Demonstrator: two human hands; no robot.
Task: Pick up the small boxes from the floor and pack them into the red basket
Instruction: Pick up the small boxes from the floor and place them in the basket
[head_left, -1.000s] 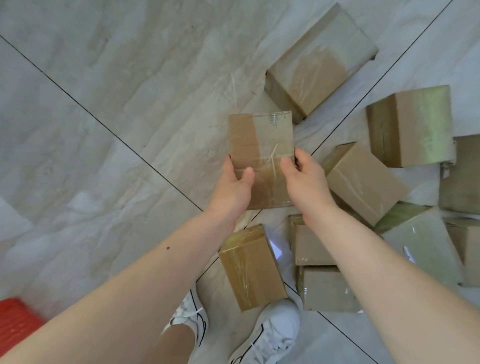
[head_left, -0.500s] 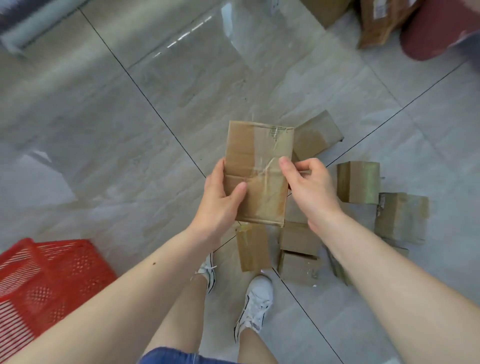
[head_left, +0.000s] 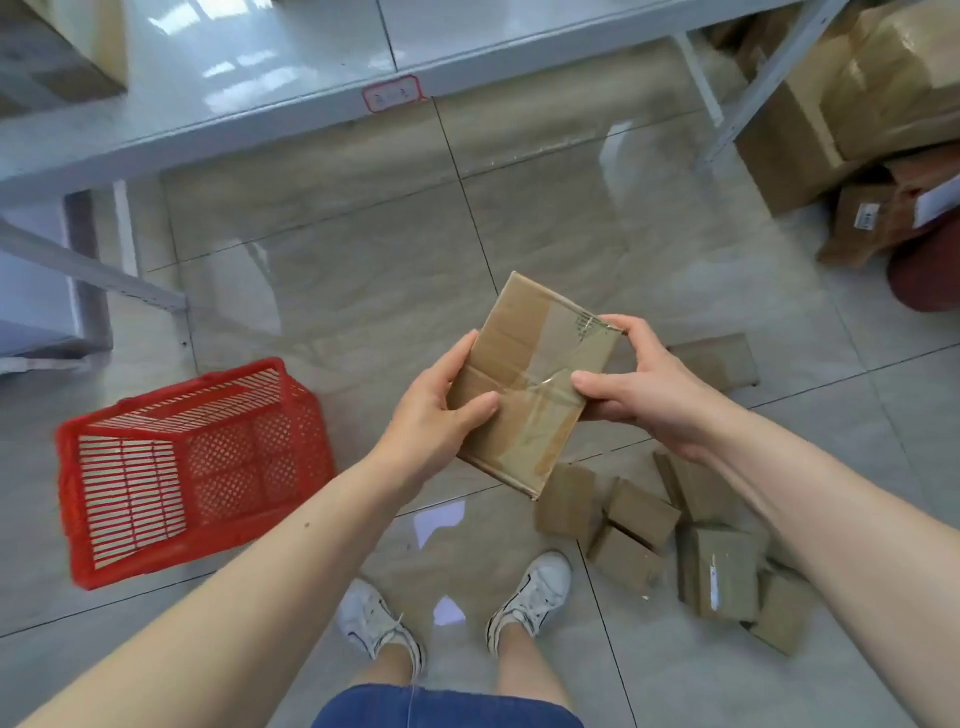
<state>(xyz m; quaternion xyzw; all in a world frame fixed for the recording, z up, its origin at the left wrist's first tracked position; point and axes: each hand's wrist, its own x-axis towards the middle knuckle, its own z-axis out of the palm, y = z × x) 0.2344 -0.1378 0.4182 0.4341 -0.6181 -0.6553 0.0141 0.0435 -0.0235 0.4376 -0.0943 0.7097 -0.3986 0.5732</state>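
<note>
Both hands hold one taped brown cardboard box (head_left: 530, 384) above the floor, tilted to the right. My left hand (head_left: 434, 421) grips its left side with the thumb on top. My right hand (head_left: 641, 387) grips its right edge, thumb on the taped face. The red plastic basket (head_left: 192, 467) stands on the floor to the left, holding nothing that I can see. Several small brown boxes (head_left: 675, 545) lie in a loose heap on the tiles at lower right, partly hidden by my right forearm.
A grey metal shelf (head_left: 260, 104) runs across the top, its legs at left and right. Larger cardboard boxes (head_left: 852, 104) and a dark red object (head_left: 930, 275) crowd the upper right corner. My white shoes (head_left: 452, 613) stand on the tiles below the held box.
The view has risen and pulled back from the floor with the box still in both hands. The box has tilted to the right, and the red basket has come fully into view.
</note>
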